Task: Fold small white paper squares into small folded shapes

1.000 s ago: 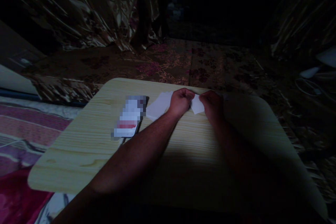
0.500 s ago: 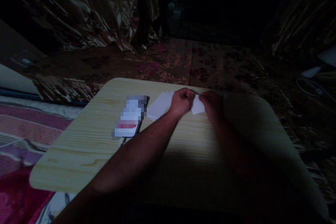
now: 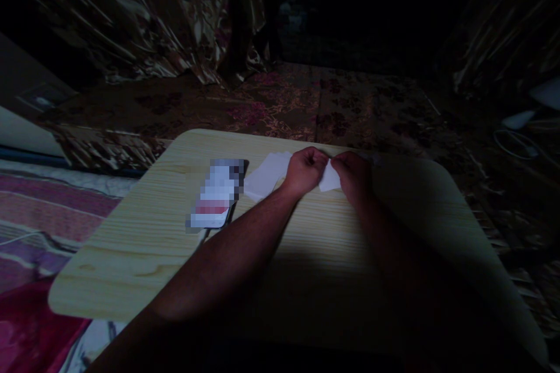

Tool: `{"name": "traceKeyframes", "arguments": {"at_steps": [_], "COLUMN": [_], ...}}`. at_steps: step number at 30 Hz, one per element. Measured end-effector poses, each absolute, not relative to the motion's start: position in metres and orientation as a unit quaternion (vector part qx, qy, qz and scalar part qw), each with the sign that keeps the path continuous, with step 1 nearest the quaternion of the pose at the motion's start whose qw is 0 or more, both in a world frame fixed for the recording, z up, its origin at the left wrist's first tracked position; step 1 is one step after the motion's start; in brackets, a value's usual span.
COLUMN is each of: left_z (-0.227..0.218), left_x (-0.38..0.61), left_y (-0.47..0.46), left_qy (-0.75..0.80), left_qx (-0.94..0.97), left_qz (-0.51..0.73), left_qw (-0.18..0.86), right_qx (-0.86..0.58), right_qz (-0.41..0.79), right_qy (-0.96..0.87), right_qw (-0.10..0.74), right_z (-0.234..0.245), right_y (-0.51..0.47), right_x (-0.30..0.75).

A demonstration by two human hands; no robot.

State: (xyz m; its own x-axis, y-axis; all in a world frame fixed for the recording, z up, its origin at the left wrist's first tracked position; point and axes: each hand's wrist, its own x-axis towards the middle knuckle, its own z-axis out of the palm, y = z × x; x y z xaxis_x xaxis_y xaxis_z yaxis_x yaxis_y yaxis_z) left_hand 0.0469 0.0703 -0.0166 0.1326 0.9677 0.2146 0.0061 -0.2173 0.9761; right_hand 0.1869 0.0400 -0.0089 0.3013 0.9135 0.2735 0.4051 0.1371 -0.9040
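Both hands meet at the far side of a pale wooden table (image 3: 144, 245). My left hand (image 3: 304, 172) is curled into a fist and pinches one edge of a small white piece of paper (image 3: 329, 179). The opposite edge of that paper is pinched by my right hand (image 3: 354, 178), which lies in shadow with its fingers closed. A larger white sheet of paper (image 3: 262, 178) lies flat on the table just left of my left hand.
A white and red object (image 3: 215, 195) lies on the table left of the paper sheet. Patterned cloth covers the floor beyond the table. Striped bedding (image 3: 39, 227) lies at the left. White cables and objects (image 3: 520, 128) sit at the far right.
My hands have drawn slightly closer together over the small paper, so less of it shows between them. Nothing else has moved.
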Motion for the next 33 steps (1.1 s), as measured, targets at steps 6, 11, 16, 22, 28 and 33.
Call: {"name": "traceKeyframes", "arguments": {"at_steps": [6,11,16,22,28,33], "left_z": [-0.0163,-0.0125,-0.012,-0.0143,-0.0163,-0.0141], "left_x": [0.0471,0.0466,0.0466,0.0459,0.046,0.0466], "left_y": [0.0696,0.0682,0.0683,0.0696,0.0707,0.0705], "left_qy": [0.423,0.432,0.426,0.424,0.417,0.42], "left_qx": [0.593,0.587,0.581,0.582,0.567,0.56], "left_qz": [0.508,0.494,0.496,0.494,0.502,0.503], "left_qw": [0.459,0.474,0.485,0.488,0.502,0.507], "right_qx": [-0.604,-0.602,-0.597,-0.606,-0.606,-0.605], "right_qz": [0.241,0.251,0.251,0.236,0.227,0.231], "right_qy": [-0.543,-0.537,-0.542,-0.555,-0.568,-0.564], "right_qw": [0.532,0.536,0.536,0.518,0.509,0.512], "right_z": [-0.0108,-0.0117,-0.0143,-0.0122,-0.0079,-0.0089], "right_y": [0.0391,0.0388,0.0404,0.0384,0.0371,0.0379], "right_x": [0.1886,0.1882,0.1895,0.1893,0.188,0.1877]}}
